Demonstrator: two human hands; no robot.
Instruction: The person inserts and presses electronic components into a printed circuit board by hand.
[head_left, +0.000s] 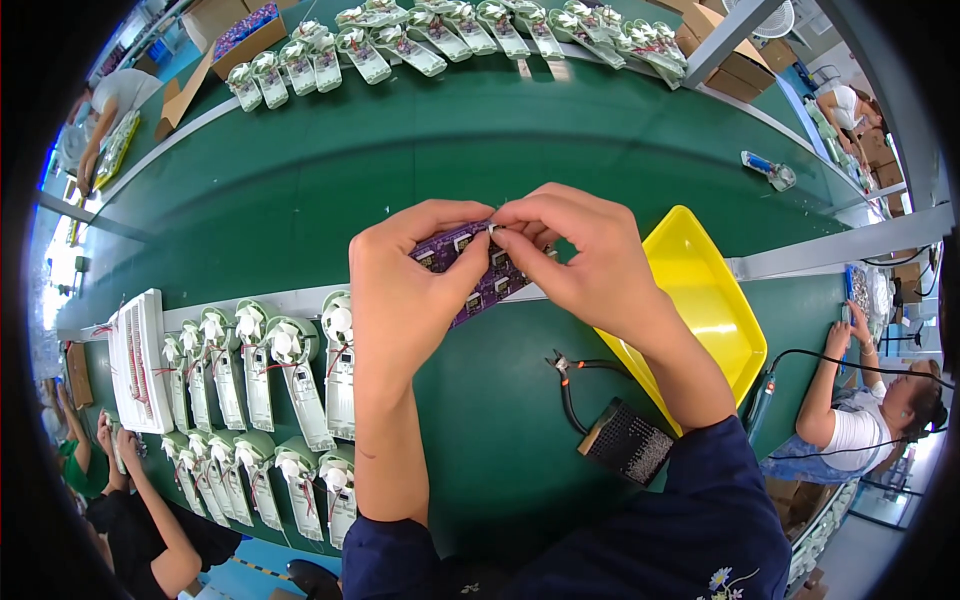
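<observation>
A purple circuit board panel (pixel 480 262) with several small white and dark parts is held up above the green bench. My left hand (pixel 425 262) grips it from the left, thumb and fingers closed on its upper edge. My right hand (pixel 575 245) pinches the same board close beside the left thumb, near a small white part. The fingertips of both hands nearly meet there. Much of the board's right end lies behind my right fingers. Right of my right wrist, a yellow tray (pixel 700 290) lies on the bench.
Orange-handled cutters (pixel 567 385) and a black block (pixel 628 442) lie near my right forearm. Rows of pale green fan housings (pixel 255 370) stand at left; more (pixel 400 45) line the far side. A blue-handled tool (pixel 762 400) is at right. Co-workers (pixel 850 400) sit around.
</observation>
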